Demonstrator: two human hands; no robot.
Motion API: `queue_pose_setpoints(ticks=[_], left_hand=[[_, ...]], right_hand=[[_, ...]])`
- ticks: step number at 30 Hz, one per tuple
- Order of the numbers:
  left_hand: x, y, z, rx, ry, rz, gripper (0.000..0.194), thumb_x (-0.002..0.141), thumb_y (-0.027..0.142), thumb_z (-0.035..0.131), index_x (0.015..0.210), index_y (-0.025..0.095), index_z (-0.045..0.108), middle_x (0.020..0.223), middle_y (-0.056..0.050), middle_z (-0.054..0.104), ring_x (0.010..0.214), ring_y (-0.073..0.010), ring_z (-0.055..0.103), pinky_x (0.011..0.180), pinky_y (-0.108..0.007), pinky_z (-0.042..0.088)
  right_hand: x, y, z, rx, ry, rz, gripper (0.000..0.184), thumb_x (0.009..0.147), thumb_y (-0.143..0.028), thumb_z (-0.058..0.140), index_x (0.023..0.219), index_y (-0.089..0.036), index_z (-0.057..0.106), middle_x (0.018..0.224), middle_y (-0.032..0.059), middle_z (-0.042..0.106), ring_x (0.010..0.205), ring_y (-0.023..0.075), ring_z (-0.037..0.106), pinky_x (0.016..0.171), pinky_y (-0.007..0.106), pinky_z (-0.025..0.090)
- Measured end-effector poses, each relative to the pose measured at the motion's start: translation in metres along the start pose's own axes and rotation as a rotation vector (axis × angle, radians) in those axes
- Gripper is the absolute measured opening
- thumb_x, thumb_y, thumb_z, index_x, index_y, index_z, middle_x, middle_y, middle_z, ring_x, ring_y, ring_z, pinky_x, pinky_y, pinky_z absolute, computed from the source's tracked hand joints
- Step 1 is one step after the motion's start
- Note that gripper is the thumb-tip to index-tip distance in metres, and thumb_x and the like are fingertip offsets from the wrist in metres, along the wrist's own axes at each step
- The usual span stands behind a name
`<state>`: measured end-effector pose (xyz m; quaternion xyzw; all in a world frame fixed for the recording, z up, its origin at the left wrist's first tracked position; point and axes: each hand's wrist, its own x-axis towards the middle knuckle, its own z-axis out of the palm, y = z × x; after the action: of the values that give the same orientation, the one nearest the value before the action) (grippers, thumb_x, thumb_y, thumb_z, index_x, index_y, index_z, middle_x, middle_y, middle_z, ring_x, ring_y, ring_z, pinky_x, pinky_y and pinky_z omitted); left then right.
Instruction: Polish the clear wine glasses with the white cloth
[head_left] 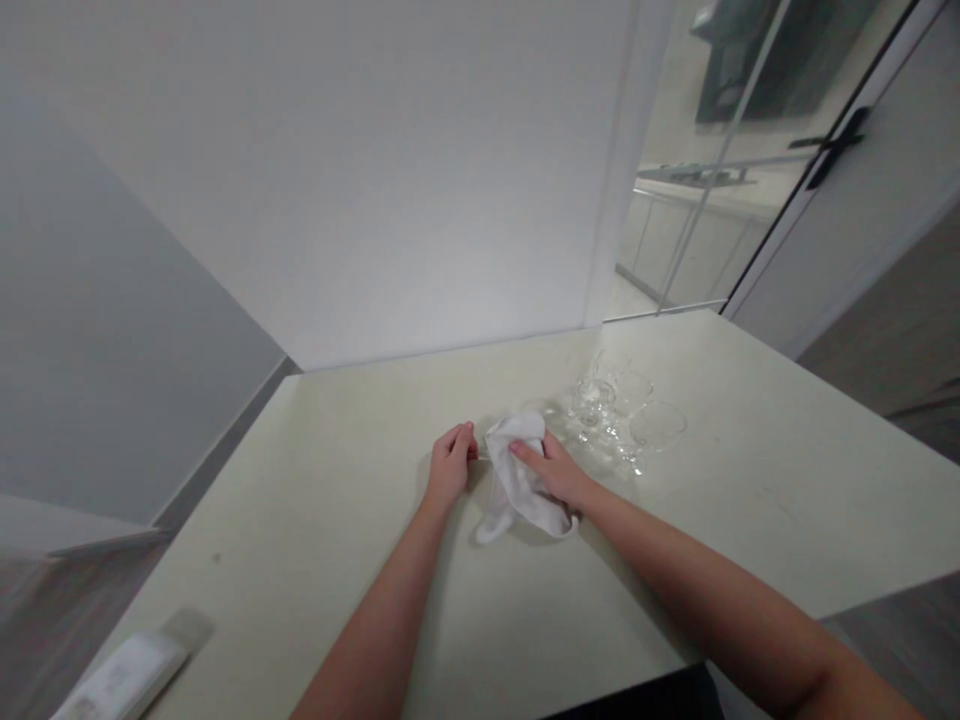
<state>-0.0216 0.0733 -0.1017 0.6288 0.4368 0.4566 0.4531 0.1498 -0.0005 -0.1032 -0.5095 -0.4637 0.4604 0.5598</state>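
My right hand (559, 470) grips a crumpled white cloth (517, 480), its thumb pressed on top and the loose ends hanging toward the table. Just left of the cloth, my left hand (451, 460) is closed in a pinch. A thin, clear piece like the stem of a wine glass (483, 457) runs from its fingers to the cloth, which hides the rest. To the right of my hands, several clear stemmed glasses (658, 425) are grouped close together on the pale table (360, 420); their outlines overlap, and I cannot make out each one's pose.
A white box-like object (124, 680) lies at the table's near left corner. Behind the table rises a white wall (420, 200). At the far right are a glass panel (675, 230) and a door with a black handle (838, 148).
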Motion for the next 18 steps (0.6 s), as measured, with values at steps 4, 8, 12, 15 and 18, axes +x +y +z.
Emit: queue_pose_setpoints(ticks=[4,8,12,15,18], left_hand=[[0.0006,0.0002,0.0003,0.000,-0.001,0.005,0.047,0.087,0.055,0.050,0.055,0.020,0.046,0.054,0.002,0.044,0.052,-0.0124,0.040,0.047,-0.025,0.031],[0.0002,0.0030,0.0006,-0.023,0.031,-0.012,0.051,0.087,0.056,0.049,0.052,0.019,0.047,0.050,0.002,0.042,0.049,-0.0114,0.038,0.047,-0.024,0.030],[-0.0001,0.0077,0.0003,-0.102,0.057,-0.099,0.052,0.086,0.058,0.051,0.052,0.019,0.047,0.050,0.001,0.045,0.046,-0.0107,0.039,0.042,-0.024,0.027],[-0.0003,0.0090,-0.0007,-0.120,0.034,-0.117,0.053,0.085,0.060,0.050,0.053,0.018,0.048,0.050,0.001,0.045,0.044,-0.0102,0.038,0.041,-0.023,0.025],[-0.0027,0.0075,-0.0005,-0.141,-0.005,-0.087,0.055,0.086,0.066,0.045,0.058,0.018,0.052,0.051,0.001,0.044,0.043,-0.0100,0.036,0.040,-0.023,0.024]], right_hand=[[-0.0015,-0.0003,-0.0003,0.008,-0.018,0.005,0.043,0.080,-0.050,0.070,0.111,-0.022,0.063,0.109,0.0081,0.071,0.099,0.0258,0.067,0.086,0.037,0.055],[-0.0043,-0.0010,-0.0025,-0.072,-0.115,-0.138,0.054,0.074,-0.042,0.077,0.120,-0.022,0.056,0.110,0.0063,0.067,0.098,0.0237,0.064,0.087,0.037,0.053],[-0.0077,-0.0040,-0.0037,-0.317,-0.104,-0.375,0.058,0.073,-0.032,0.076,0.124,-0.020,0.052,0.115,0.0076,0.059,0.104,0.0242,0.056,0.096,0.042,0.046],[-0.0088,-0.0044,-0.0023,-0.366,-0.069,-0.430,0.054,0.072,-0.030,0.075,0.121,-0.020,0.053,0.116,0.0087,0.057,0.107,0.0251,0.054,0.098,0.043,0.044],[-0.0065,-0.0008,-0.0008,-0.200,-0.030,-0.316,0.050,0.076,-0.034,0.072,0.121,-0.023,0.054,0.109,0.0060,0.062,0.101,0.0235,0.058,0.094,0.040,0.046]])
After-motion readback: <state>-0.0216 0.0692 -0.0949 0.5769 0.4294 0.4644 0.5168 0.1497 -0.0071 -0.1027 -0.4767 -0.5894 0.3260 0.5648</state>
